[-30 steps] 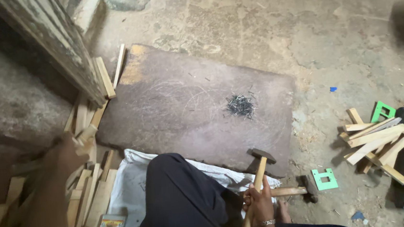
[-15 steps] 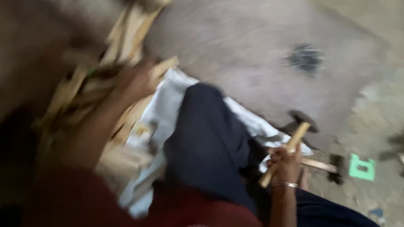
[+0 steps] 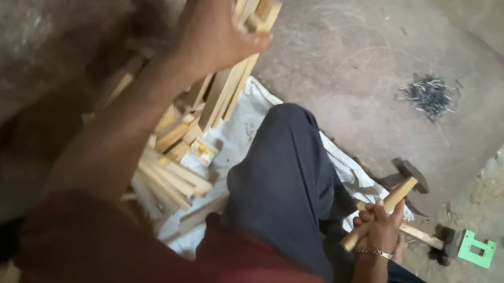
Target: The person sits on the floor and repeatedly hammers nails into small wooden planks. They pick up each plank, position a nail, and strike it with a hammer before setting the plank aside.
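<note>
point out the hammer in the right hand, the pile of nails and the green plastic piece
hammer (image 3: 409,175), head view, on its dark metal head
pile of nails (image 3: 428,95), head view, middle of the heap
green plastic piece (image 3: 476,249), head view, on its flat frame

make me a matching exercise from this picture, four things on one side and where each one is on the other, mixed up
Things:
1. hammer
2. pile of nails
3. green plastic piece
4. wooden strips

Places:
A. loose on the dark board, far from both hands
B. under the left hand, at the stack
C. held by its wooden handle in the right hand
D. on the floor at the bottom right

Pairs: 1-C, 2-A, 3-D, 4-B
</note>
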